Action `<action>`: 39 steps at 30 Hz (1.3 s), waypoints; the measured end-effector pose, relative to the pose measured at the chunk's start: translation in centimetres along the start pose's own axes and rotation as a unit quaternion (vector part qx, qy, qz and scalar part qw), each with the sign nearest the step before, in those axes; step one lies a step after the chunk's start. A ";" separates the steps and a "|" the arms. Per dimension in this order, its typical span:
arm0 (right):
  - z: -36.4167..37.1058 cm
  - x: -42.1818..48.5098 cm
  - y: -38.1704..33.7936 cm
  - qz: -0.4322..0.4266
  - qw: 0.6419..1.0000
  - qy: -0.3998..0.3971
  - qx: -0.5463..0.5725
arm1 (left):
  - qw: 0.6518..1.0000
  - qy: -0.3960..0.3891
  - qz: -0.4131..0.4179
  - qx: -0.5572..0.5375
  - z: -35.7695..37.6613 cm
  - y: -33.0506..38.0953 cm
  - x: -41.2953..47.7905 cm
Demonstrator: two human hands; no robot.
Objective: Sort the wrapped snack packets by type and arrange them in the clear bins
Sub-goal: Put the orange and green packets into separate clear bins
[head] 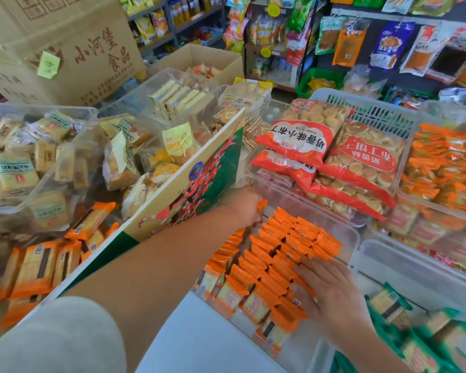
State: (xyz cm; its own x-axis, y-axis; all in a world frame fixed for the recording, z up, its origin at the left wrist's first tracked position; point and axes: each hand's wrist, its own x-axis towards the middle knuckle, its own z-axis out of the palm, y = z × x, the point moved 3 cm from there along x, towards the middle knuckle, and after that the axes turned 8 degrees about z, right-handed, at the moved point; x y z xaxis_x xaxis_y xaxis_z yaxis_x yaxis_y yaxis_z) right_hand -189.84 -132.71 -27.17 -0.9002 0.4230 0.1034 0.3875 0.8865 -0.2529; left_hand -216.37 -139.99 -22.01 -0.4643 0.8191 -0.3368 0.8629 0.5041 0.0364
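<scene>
A clear bin (346, 232) in front of me holds several rows of orange-wrapped snack packets (275, 254) standing on edge. My left hand (244, 205) reaches over the bin's far left corner and grips one orange packet (261, 204) by its end. My right hand (330, 292) lies flat with straight fingers on top of the packed rows at the bin's near right. More orange packets (38, 267) lie loose in an open carton at the left, behind its printed flap (199, 179).
Red bags of small round biscuits (342, 162) fill the bin behind. Another bin of orange packets (447, 165) sits at the right, green-wrapped packets (414, 343) at the bottom right. Clear bins of yellow cakes (38, 162) stand at the left; cardboard boxes and shelves stand behind.
</scene>
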 end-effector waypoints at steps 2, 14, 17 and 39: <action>-0.1 -0.1 0.0 0.000 1.000 0.000 0.003 | 1.000 0.007 0.005 -0.009 0.0 -0.1 0.2; -0.1 0.0 -0.2 0.010 1.000 -0.001 0.013 | 0.993 0.048 0.018 -0.106 1.5 -0.6 -1.1; -0.3 0.0 -0.3 0.014 1.000 -0.006 0.007 | 0.988 0.117 0.013 -0.101 1.1 -1.0 -2.1; -0.7 0.0 -0.5 0.016 0.998 -0.057 -0.006 | 0.975 -0.003 -0.113 -0.193 5.7 0.6 -16.6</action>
State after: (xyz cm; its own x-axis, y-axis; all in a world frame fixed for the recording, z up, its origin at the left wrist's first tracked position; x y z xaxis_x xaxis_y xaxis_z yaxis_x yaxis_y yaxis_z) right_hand -189.83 -133.00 -26.35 -0.9043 0.4267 -0.0148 0.4172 0.8757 -0.2431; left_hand -206.98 -154.87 -21.75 -0.6317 0.6738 -0.3834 0.5983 0.7382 0.3116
